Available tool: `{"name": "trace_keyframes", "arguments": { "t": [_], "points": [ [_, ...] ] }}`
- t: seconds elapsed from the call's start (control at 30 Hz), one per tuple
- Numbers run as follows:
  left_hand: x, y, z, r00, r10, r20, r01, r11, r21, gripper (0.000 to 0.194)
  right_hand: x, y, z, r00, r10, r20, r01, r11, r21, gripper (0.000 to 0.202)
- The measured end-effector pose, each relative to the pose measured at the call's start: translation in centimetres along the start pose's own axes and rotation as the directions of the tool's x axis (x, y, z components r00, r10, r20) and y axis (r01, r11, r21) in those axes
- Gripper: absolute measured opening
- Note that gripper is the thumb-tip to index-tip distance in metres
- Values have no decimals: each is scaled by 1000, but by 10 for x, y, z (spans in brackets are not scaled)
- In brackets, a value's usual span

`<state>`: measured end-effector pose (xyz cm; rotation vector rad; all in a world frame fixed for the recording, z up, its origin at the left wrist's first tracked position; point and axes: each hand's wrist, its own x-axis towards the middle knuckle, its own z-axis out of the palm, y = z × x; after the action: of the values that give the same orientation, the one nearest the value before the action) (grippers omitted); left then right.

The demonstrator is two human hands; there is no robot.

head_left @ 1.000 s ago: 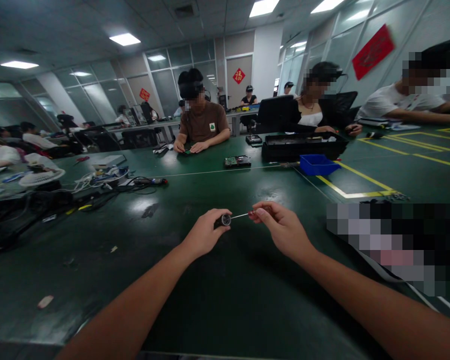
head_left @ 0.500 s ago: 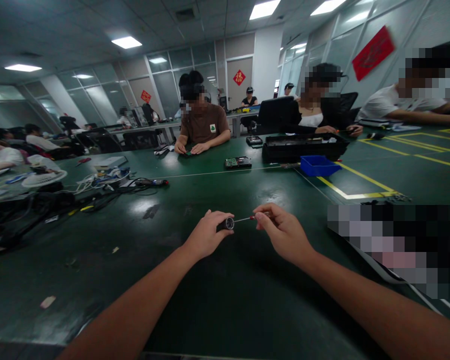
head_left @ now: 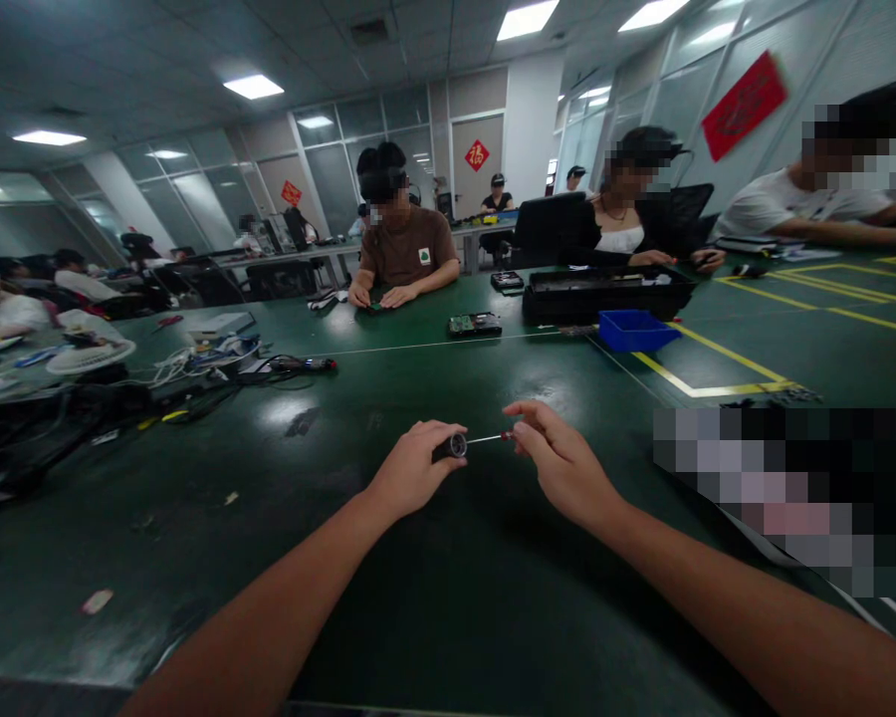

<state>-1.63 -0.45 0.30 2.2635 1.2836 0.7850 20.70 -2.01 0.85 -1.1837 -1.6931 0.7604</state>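
My left hand is closed around a short black cylinder, whose round, open-looking end with a pale rim faces right. What kind of part it is I cannot make out. From the other side, my right hand grips a screwdriver by its handle, which the fingers mostly hide. Its thin metal shaft points left, with the tip at the cylinder's round end. The index finger of this hand is lifted off the handle. Both hands are just above the green tabletop.
A hard drive lies ahead, near a co-worker in a brown shirt. Beyond to the right stand a blue bin and a long black tray. Tangled cables cover the left side. A blurred-out object lies at right.
My right hand's fingers have loosened and spread on the screwdriver handle, the index finger lifting. The left hand and the cylinder have stayed in place.
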Motion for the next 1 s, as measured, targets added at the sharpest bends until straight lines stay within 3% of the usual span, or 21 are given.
{"name": "trace_keyframes", "arguments": {
  "t": [0.13, 0.33, 0.4, 0.47, 0.5, 0.57, 0.73, 1.0],
  "points": [
    [0, 2, -2, 1000, -18, 7, 18, 1000, -1, 37, -1, -1, -1, 1000, 20, 2, -19, 1000, -18, 33],
    [0, 6, -4, 999, -47, -20, 47, 999, 5, 36, 6, 3, 3, 992, 105, -65, -86, 964, 253, 26],
    [1, 6, -4, 1000, -7, -30, 7, 1000, 0, 37, 10, 6, 4, 978, 202, -57, -159, 889, 429, 27],
    [1, 6, -5, 999, 39, -29, -39, 999, 16, 38, 13, 9, 4, 946, 325, 7, -260, 740, 620, 28],
    [1, 5, -6, 998, 51, -23, -50, 998, 35, 38, 14, 11, 4, 927, 371, 59, -308, 659, 686, 27],
    [1, 3, -7, 999, 43, -1, -43, 996, 76, 38, 17, 15, 4, 911, 409, 55, -315, 603, 733, 25],
    [2, -1, -7, 1000, 10, 26, -12, 995, 98, 39, 16, 16, 5, 934, 347, -85, -217, 741, 636, 28],
    [2, 1, -5, 999, 22, 24, -25, 995, 95, 40, 11, 11, 5, 978, 194, -76, -140, 880, 455, 29]
  ]
}}
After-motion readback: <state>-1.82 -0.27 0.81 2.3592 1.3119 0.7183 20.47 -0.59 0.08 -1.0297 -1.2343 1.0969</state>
